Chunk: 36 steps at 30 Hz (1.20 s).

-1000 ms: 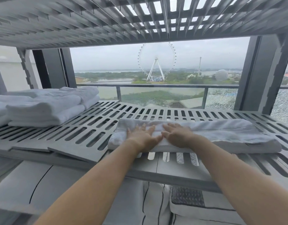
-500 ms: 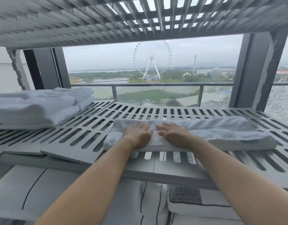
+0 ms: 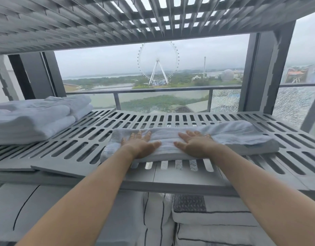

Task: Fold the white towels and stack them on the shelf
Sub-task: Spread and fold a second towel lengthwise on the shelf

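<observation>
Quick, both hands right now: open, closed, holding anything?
Left hand: open, fingers straight, palm pressing flat on the folded white towel.
Right hand: open, fingers spread, pressing flat on the same towel.

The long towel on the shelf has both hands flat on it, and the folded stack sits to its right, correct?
No: the head view shows the folded stack to the left of the long towel, not right. The left hand and right hand do lie flat on it, on the shelf.
</observation>
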Tool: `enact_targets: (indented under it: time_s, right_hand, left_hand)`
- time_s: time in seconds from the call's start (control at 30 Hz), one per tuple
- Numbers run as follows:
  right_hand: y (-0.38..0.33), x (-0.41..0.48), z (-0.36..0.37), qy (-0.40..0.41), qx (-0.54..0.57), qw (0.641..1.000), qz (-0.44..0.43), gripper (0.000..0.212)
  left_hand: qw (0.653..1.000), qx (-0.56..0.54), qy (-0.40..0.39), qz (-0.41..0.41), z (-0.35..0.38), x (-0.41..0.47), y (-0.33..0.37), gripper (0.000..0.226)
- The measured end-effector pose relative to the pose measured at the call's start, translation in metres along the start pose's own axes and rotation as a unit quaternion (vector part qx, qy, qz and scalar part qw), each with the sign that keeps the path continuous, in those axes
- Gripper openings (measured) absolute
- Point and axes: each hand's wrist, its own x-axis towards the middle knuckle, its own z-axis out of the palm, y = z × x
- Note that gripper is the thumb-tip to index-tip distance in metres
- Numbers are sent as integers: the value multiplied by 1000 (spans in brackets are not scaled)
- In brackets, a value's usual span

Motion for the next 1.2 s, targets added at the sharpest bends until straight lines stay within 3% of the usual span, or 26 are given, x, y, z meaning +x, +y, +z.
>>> enact_targets:
  time_s: [0.13, 0.2, 0.3, 0.43, 0.53, 0.67, 0.83, 0.97, 1.07, 1.13, 1.2]
  right_hand:
    - [12, -12, -8, 29, 69, 994, -74, 61]
    - [24, -24, -13, 62, 106, 986, -114, 50]
    - [50, -44, -27, 141, 60, 971, -182, 39]
    - [100, -65, -44, 149, 28, 963, -224, 54]
    - [136, -74, -51, 136, 18, 967, -214, 54]
    - [155, -76, -56, 148, 17, 966, -213, 33]
    - [159, -79, -49, 133, 6, 966, -223, 44]
    - [164, -73, -51, 184, -103, 951, -225, 21]
    - [165, -73, -49, 205, -178, 941, -201, 19]
    - [162, -78, -49, 184, -118, 955, -202, 14]
    - [160, -78, -55, 167, -9, 969, -183, 26]
  left_hand:
    - [999, -15, -17, -24, -5, 4, 7, 67]
    - [1000, -15, 11, -5, -7, 8, 28, 59]
    - [989, -35, 52, 135, -2, 3, 83, 41]
    - [962, -44, 90, 255, 20, -6, 146, 51]
    - [947, -43, 175, 265, 32, -9, 163, 64]
    - [942, -75, 203, 255, 32, -8, 169, 54]
    - [917, -59, 285, 274, 33, -9, 194, 32]
    - [890, -22, 371, 264, 37, -11, 203, 27]
    - [890, -10, 362, 275, 39, -11, 203, 24]
    - [902, -10, 326, 282, 38, -12, 203, 27]
    - [911, -35, 290, 291, 35, -13, 202, 29]
